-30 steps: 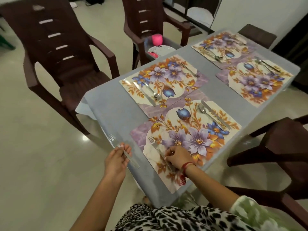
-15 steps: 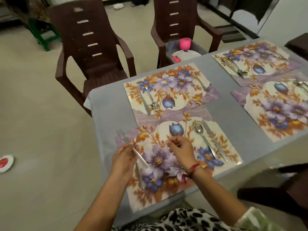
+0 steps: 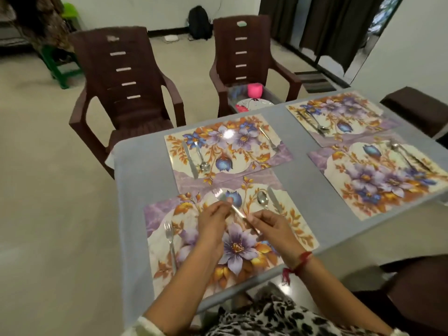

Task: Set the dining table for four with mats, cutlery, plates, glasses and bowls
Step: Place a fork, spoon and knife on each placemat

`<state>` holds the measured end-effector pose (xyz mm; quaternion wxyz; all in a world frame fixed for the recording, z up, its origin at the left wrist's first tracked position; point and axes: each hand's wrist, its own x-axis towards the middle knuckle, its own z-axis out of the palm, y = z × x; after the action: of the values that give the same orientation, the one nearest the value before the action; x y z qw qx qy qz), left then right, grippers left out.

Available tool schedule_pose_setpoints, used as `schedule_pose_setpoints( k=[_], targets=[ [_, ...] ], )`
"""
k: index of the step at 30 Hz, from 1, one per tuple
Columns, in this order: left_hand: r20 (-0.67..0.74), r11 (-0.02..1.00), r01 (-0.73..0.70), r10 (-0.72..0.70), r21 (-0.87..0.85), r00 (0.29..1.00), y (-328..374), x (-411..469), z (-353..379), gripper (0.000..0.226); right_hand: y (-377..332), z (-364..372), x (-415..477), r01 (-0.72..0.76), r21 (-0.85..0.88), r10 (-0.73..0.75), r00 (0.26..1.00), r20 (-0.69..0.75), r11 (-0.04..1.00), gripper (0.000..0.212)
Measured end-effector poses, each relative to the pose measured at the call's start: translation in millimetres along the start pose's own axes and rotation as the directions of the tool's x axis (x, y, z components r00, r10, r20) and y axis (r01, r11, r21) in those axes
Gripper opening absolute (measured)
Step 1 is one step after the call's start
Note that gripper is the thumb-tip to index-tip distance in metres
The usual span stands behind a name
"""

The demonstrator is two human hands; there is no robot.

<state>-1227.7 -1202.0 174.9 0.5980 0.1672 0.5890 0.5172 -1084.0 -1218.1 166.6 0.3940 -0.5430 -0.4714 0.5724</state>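
Observation:
Four floral mats lie on the grey table (image 3: pixel 140 180). Above the near mat (image 3: pixel 242 248) both hands hold one fork (image 3: pixel 236 210) slanted in the air. My left hand (image 3: pixel 213 219) pinches it near the tines, while my right hand (image 3: pixel 274 226) pinches the handle end. Another fork (image 3: pixel 170 241) lies on this mat's left side, and a spoon (image 3: pixel 263 198) and a knife (image 3: pixel 274 200) lie on its right. The far left mat (image 3: pixel 228 146) carries a knife, a spoon and a fork. Cutlery also lies on both right mats (image 3: pixel 375 180).
A brown chair (image 3: pixel 242 57) behind the table holds a pink cup (image 3: pixel 255 90) and a floral plate (image 3: pixel 254 103) in a tray. A second brown chair (image 3: pixel 126 76) stands at the far left corner. Dark chairs stand at the right (image 3: pixel 417 110).
My left hand has carried a fork from the table's left edge to over the middle of the near mat. My right hand has left the mat and taken the fork's handle.

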Motion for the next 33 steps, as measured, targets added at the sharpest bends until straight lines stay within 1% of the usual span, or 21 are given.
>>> schedule_pose_setpoints(
  k=[4,7,9,12,14,16,18,20,22,24,27,29,31,33],
  targets=[
    [0.036,0.996,-0.007,0.004,0.084,0.999,-12,-8,18,0.013,2,-22,-6,-0.046,-0.047,0.047,0.999,0.025,0.998,0.01],
    [0.058,0.991,-0.013,0.005,0.131,0.998,-19,-8,39,0.019,0,-48,-4,-0.049,-0.05,0.05,0.999,0.021,0.998,0.015],
    [0.079,0.984,-0.035,0.022,0.172,0.997,-23,-7,58,0.021,-1,-66,-1,-0.079,-0.024,0.08,0.996,0.034,0.997,0.014],
    [0.108,0.968,-0.056,0.03,0.244,0.994,-31,-3,91,0.019,3,-100,9,-0.152,0.059,0.147,0.986,0.081,0.987,0.013],
    [0.118,0.96,-0.063,0.032,0.271,0.992,-41,2,123,0.02,7,-134,20,-0.196,0.067,0.189,0.976,0.105,0.978,0.012],
    [0.099,0.954,-0.041,0.011,0.297,0.995,-51,8,158,0.02,9,-174,32,-0.254,0.081,0.244,0.963,0.116,0.964,0.009],
    [0.12,0.957,0.002,-0.039,0.29,0.992,-61,14,205,0.016,9,-225,49,-0.289,0.084,0.276,0.951,0.142,0.953,0.009],
    [0.143,0.947,0.045,-0.094,0.318,0.985,-74,19,254,0.014,11,-276,64,-0.311,0.048,0.298,0.938,0.177,0.949,0.009],
    [0.152,0.939,0.08,-0.138,0.334,0.979,-82,24,295,0.01,11,-317,77,-0.328,0.059,0.314,0.934,0.171,0.943,0.008],
    [0.119,0.946,0.138,-0.179,0.293,0.977,-86,30,331,0.003,11,-352,91,-0.349,0.093,0.334,0.931,0.147,0.932,0.009],
    [0.01,0.958,0.185,-0.192,0.221,0.981,-90,41,355,0.01,10,-383,111,-0.386,0.135,0.377,0.922,0.086,0.912,0.016],
    [-0.064,0.97,0.183,-0.175,0.161,0.983,-91,46,356,0.012,13,-393,129,-0.406,0.07,0.403,0.914,0.053,0.911,0.014],
    [-0.153,0.977,0.176,-0.157,0.118,0.976,-90,50,349,0.007,19,-394,146,-0.41,-0.026,0.411,0.911,0.028,0.912,0.011],
    [-0.217,0.98,0.171,-0.146,0.101,0.965,-92,53,338,0.006,26,-389,161,-0.41,-0.123,0.418,0.908,0.042,0.904,0.007]
  ],
)
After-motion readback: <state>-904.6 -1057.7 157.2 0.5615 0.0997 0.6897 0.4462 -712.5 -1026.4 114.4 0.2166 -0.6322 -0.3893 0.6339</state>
